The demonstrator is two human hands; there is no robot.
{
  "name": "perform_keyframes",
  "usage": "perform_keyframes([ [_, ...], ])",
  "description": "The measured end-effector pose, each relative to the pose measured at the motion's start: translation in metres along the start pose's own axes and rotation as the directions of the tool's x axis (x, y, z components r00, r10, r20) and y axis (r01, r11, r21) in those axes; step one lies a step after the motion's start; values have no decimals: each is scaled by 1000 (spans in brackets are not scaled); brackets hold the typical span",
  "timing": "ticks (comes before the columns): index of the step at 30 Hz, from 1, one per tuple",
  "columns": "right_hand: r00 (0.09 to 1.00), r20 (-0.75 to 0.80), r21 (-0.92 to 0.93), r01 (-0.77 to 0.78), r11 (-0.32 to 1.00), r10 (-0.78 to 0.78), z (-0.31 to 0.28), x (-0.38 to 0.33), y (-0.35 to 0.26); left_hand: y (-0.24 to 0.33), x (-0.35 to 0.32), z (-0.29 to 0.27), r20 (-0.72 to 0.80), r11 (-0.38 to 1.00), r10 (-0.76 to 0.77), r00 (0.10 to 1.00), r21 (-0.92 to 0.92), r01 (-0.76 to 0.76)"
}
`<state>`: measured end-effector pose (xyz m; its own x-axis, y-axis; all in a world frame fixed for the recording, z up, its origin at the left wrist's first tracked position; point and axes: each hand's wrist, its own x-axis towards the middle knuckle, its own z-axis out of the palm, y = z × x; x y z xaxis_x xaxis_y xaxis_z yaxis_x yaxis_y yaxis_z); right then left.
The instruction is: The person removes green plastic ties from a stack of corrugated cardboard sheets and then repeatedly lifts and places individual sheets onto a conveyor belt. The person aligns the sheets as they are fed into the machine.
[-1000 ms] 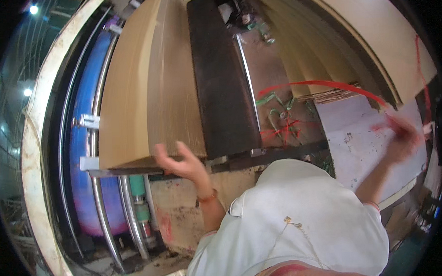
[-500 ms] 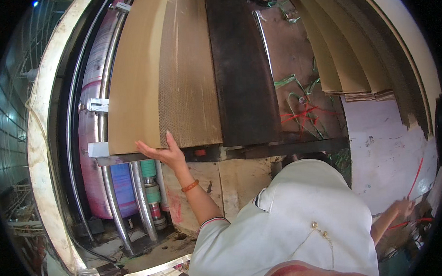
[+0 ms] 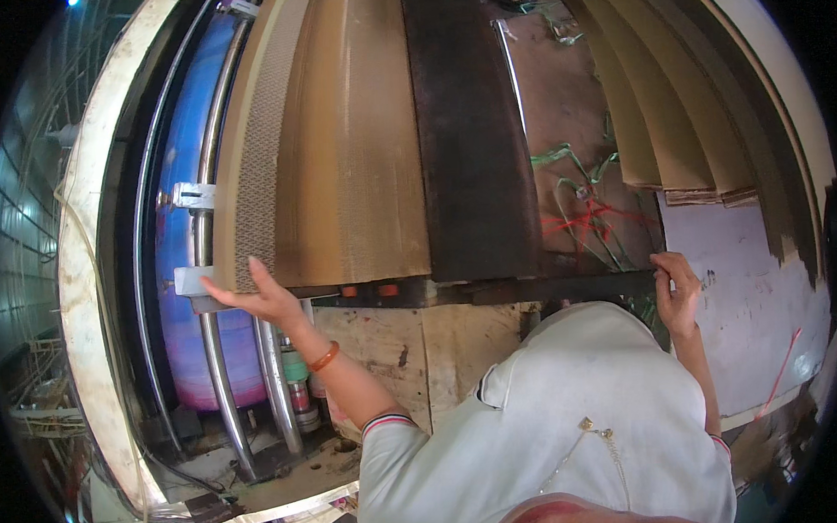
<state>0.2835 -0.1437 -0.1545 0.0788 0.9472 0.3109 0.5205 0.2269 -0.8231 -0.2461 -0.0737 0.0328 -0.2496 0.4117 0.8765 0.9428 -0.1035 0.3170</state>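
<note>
A brown corrugated cardboard sheet (image 3: 342,190) lies on the machine table, its left part over the metal rods beside a printing roller (image 3: 215,361) stained blue and purple. Along the sheet's left part runs a strip with a textured, fluted look (image 3: 265,147). My left hand (image 3: 265,299) is open, its fingers spread at the sheet's near left corner beside a grey metal guide block (image 3: 193,281). My right hand (image 3: 679,289) hovers by the right end of the table's near edge. Its fingers are curled; whether anything sits in them is hidden.
Right of the sheet is a dark flat belt or board (image 3: 474,149), then a brown surface with tangled green and red strapping (image 3: 592,209). Fanned cardboard sheets (image 3: 681,132) are stacked at the far right above a white panel (image 3: 742,296). Chrome rods (image 3: 222,388) cross the left side.
The cardboard has shifted left toward the roller, and my left hand has gone left with it. The roller shows different colours. My right hand has come up from the lower right to the table edge.
</note>
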Motion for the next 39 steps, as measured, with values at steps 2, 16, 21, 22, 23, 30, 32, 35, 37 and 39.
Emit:
perform_keyframes([
  [2,998,57,17,-36,999,35,4,8,0,-4,17,-6,-53,1000,-1,999,5,2],
  [16,978,205,-9,-42,999,43,24,14,9,3,31,-10,-66,1000,-11,998,11,12],
  [21,981,185,-49,-56,997,64,20,7,13,4,27,-7,-73,996,-39,997,-77,33],
  [22,983,171,-52,-52,997,60,20,5,15,5,27,-6,-69,994,-45,997,-105,38],
  [23,985,166,-50,-48,998,55,20,3,16,8,27,-5,-65,990,-51,997,-132,42],
  [30,981,178,-75,-66,995,79,19,-3,16,-15,22,-9,-80,999,39,996,37,-36],
  [32,982,180,-72,-50,996,62,20,-5,14,-6,27,-8,-107,995,-37,994,-91,27],
  [35,985,171,-90,0,996,15,22,-6,16,1,32,-3,-172,993,-42,984,-116,22],
  [37,978,198,-99,-48,994,67,19,-5,10,-4,33,-3,-204,999,18,979,-25,-24],
  [39,976,204,-99,-52,994,71,20,-6,9,4,35,2,-305,998,13,952,-57,-32],
])
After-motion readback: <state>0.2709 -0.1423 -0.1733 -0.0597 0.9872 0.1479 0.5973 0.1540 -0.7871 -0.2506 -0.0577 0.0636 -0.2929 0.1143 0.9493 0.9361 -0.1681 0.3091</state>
